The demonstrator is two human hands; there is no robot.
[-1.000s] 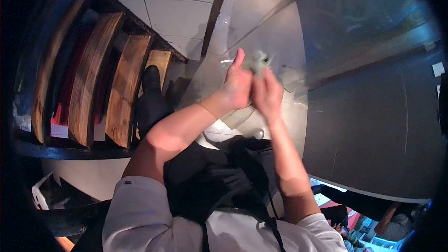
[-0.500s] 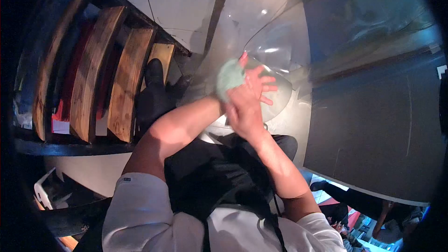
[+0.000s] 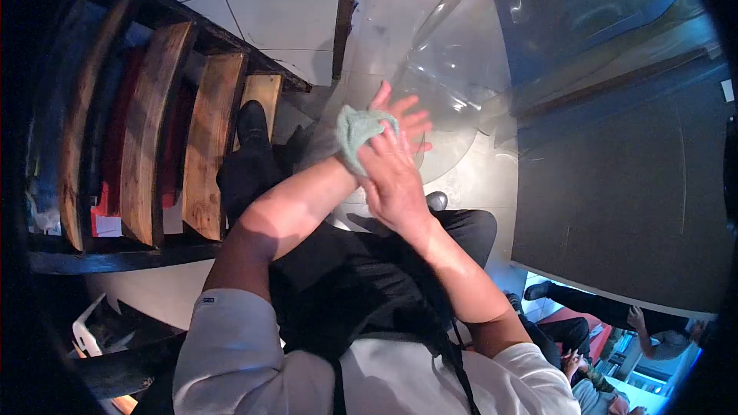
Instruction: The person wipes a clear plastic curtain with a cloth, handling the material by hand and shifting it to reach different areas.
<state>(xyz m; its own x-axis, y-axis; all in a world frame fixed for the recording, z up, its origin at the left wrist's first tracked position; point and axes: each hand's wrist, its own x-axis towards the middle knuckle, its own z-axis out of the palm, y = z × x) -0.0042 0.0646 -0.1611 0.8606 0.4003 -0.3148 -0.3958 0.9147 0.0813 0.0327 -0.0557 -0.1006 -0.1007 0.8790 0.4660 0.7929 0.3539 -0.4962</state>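
Observation:
My left hand (image 3: 411, 117) is stretched out with its fingers spread and thumb up. A pale green cloth (image 3: 355, 129) lies wrapped over its wrist and base. My right hand (image 3: 394, 180) presses the cloth against the left hand, fingers laid over it and partly hidden in its folds. Both forearms cross above my lap, over a black apron (image 3: 338, 292). Just beyond the hands hangs a clear plastic sheet (image 3: 438, 54), with creases and glints of light.
Open wooden stairs (image 3: 211, 146) rise on the left, and my shoe (image 3: 252, 123) rests on a step. A large dark panel (image 3: 615, 200) stands on the right. Seen below it at lower right are other people (image 3: 573, 338). Tiled wall (image 3: 284, 11) is at the top.
Both hands have shifted slightly left. My right hand's fingers have moved from beside the left palm onto the cloth, which shows sharper now. The view has tilted a little.

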